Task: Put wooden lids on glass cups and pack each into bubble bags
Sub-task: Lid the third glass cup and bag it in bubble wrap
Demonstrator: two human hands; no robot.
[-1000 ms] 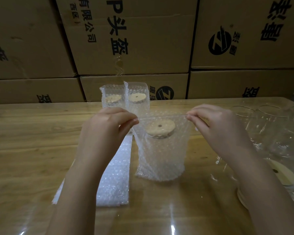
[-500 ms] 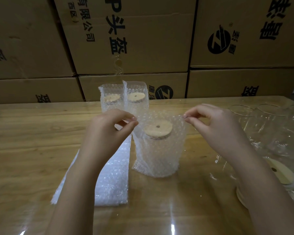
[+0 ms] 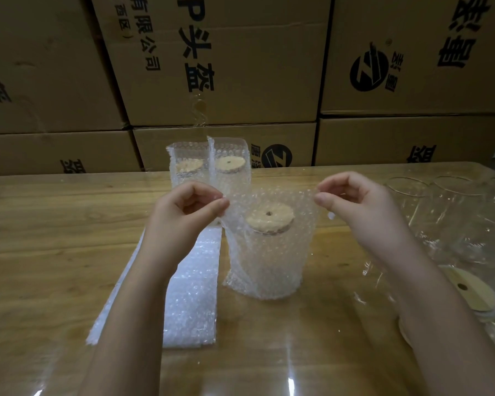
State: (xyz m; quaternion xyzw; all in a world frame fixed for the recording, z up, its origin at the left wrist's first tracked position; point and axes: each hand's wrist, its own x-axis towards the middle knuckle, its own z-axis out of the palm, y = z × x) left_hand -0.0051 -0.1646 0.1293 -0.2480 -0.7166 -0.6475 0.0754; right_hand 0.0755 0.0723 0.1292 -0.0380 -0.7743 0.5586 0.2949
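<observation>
A glass cup with a round wooden lid (image 3: 269, 218) stands upright inside a bubble bag (image 3: 269, 264) at the table's middle. My left hand (image 3: 183, 215) pinches the bag's top left edge. My right hand (image 3: 355, 204) pinches its top right edge. Two more bagged, lidded cups (image 3: 209, 167) stand side by side just behind. A flat stack of bubble bags (image 3: 189, 295) lies to the left of the cup, partly under my left forearm. Bare glass cups (image 3: 440, 212) and loose wooden lids (image 3: 469, 290) sit at the right.
The wooden table (image 3: 55, 238) has a glossy clear cover. Stacked cardboard boxes (image 3: 240, 67) form a wall right behind its far edge.
Both hands keep pinching the bag's top corners and have shifted slightly upward and apart. The bag and cup sit a little farther from me.
</observation>
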